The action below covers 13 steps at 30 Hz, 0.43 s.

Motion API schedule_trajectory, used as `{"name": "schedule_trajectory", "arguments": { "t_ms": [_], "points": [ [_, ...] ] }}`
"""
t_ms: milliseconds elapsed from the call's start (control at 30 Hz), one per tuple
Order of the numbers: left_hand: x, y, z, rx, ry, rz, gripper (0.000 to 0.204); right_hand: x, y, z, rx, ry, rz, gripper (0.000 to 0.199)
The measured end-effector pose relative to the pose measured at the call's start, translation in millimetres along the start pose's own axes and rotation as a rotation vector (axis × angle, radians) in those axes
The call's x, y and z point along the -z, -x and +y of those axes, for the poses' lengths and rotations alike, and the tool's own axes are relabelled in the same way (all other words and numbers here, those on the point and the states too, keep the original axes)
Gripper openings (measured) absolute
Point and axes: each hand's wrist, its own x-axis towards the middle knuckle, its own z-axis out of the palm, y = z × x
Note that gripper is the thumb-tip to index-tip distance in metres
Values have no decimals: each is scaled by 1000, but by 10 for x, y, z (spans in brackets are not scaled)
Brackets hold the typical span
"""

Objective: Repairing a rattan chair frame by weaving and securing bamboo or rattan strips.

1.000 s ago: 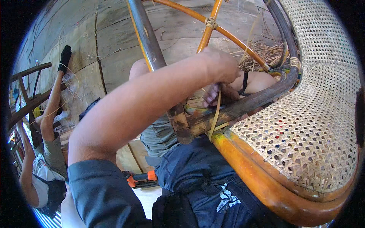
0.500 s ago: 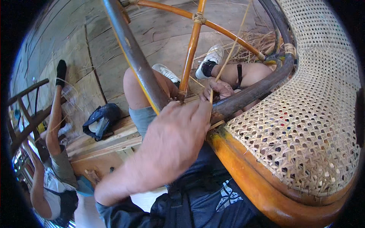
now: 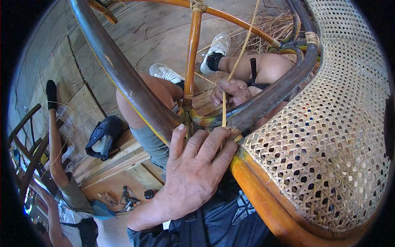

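A rattan chair lies tilted in front of me, its woven cane seat at the right and its orange rim running below it. My left hand lies over the dark frame joint, fingers pressed onto it where a thin cane strand comes out between the fingertips. My right hand is beneath the frame, by my knee, with its fingers closed around that strand. The strand runs on upward past the top edge.
Curved frame bars and an orange upright cross the view. My white shoes rest on the plank floor beside a pile of loose cane. A dark bag, hand tools and another seated person are at the lower left.
My left arm has drawn back from reaching across the frame; the hand now rests on the joint. My right hand and the strand under the frame have come into plain view.
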Motion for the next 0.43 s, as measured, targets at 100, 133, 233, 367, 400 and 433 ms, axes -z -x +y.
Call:
{"name": "schedule_trajectory", "arguments": {
  "t_ms": [100, 133, 233, 367, 400, 433],
  "points": [
    [-20, -6, -38, 7, 97, 23, 35, 21, -40, 97, 92, -48, 132, 25],
    [-34, 11, -68, 7, 94, 26, 35, 39, -64, 121, 122, -61, 174, 26],
    [-8, 98, -130, 62, 72, 281, 38, 56, -93, 138, 212, -105, 312, 29],
    [98, 98, -87, 174, 126, 279, 38, -14, -144, 66, 0, 164, 437, 32],
    [90, 42, -18, 125, 113, 210, 42, -15, -163, 77, -3, 160, 430, 32],
    [89, -18, 51, 76, 98, 142, 48, -2, -195, 94, -77, 195, 409, 32]
  ]
}}
